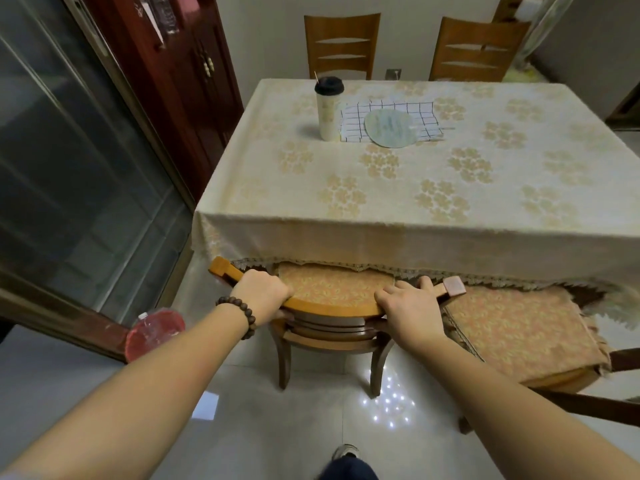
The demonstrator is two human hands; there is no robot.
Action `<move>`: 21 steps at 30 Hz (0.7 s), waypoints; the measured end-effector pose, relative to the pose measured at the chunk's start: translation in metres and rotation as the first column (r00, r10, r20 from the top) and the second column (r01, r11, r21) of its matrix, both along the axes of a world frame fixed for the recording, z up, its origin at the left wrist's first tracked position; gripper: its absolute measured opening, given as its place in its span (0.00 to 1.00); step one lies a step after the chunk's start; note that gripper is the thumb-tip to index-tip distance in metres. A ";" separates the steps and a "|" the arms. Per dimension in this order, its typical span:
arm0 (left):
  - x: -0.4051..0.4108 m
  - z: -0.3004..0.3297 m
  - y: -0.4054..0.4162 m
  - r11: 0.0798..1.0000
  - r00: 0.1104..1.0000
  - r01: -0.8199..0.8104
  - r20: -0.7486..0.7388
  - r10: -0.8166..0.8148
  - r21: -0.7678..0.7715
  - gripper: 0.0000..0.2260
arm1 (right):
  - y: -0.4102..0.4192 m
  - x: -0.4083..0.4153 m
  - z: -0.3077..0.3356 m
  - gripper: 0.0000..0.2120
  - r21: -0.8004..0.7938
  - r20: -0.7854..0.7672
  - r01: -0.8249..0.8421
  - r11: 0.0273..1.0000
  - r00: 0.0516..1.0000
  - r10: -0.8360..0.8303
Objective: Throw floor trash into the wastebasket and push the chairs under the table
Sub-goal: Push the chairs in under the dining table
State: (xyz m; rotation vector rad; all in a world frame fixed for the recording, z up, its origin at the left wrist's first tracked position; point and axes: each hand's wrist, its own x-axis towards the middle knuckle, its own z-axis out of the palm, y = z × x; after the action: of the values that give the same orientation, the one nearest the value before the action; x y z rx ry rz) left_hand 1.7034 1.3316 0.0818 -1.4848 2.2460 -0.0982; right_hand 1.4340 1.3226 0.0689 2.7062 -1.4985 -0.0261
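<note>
A wooden chair [332, 306] with a patterned seat cushion stands at the near edge of the table [381, 233], its seat partly beneath the hanging cream tablecloth. My left hand [261, 294] grips the curved top rail of its backrest on the left. My right hand [408, 308] grips the same rail on the right. A second cushioned chair [519, 341] stands to the right, turned sideways and mostly outside the table. No wastebasket is in view.
A plastic bottle with a red label [152, 332] lies on the floor by the left door frame. Two chairs [341, 46] [476, 51] stand at the table's far side. On the table are a tumbler [328, 107], a checked cloth and a fan [391, 128]. A glass sliding door lies left.
</note>
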 end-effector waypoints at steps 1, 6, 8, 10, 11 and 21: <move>-0.001 0.001 -0.004 1.000 1.000 -0.006 -0.007 0.006 -0.006 0.14 | -0.005 0.000 0.001 0.15 -0.010 0.002 0.000 1.000 1.000 0.000; -0.007 -0.010 -0.004 0.999 0.999 -0.015 -0.032 0.014 -0.041 0.14 | -0.010 -0.003 -0.006 0.15 -0.020 -0.044 0.027 0.999 0.999 -0.028; -0.009 -0.019 -0.005 0.999 0.999 -0.005 -0.052 0.003 -0.041 0.13 | -0.014 -0.007 -0.014 0.15 -0.041 -0.057 0.026 0.999 0.998 -0.028; -0.006 -0.022 -0.014 0.997 0.997 0.009 -0.081 -0.015 -0.072 0.13 | -0.025 -0.008 -0.015 0.15 -0.049 -0.051 0.032 0.998 0.998 -0.034; -0.005 -0.023 -0.021 0.996 0.995 0.012 -0.095 -0.020 -0.085 0.12 | -0.032 -0.007 -0.014 0.15 -0.037 -0.043 0.033 0.999 0.999 -0.034; 0.030 -0.045 -0.069 0.998 0.993 0.005 -0.118 -0.013 -0.065 0.10 | -0.063 0.032 -0.034 0.07 0.056 -0.042 0.097 0.994 0.995 -0.095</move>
State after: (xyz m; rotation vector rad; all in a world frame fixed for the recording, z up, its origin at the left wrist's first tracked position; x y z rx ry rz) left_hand 1.7338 1.2621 0.0370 -1.5513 2.3641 -0.0881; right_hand 1.4655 1.2598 0.0351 2.6579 -1.6404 -0.1275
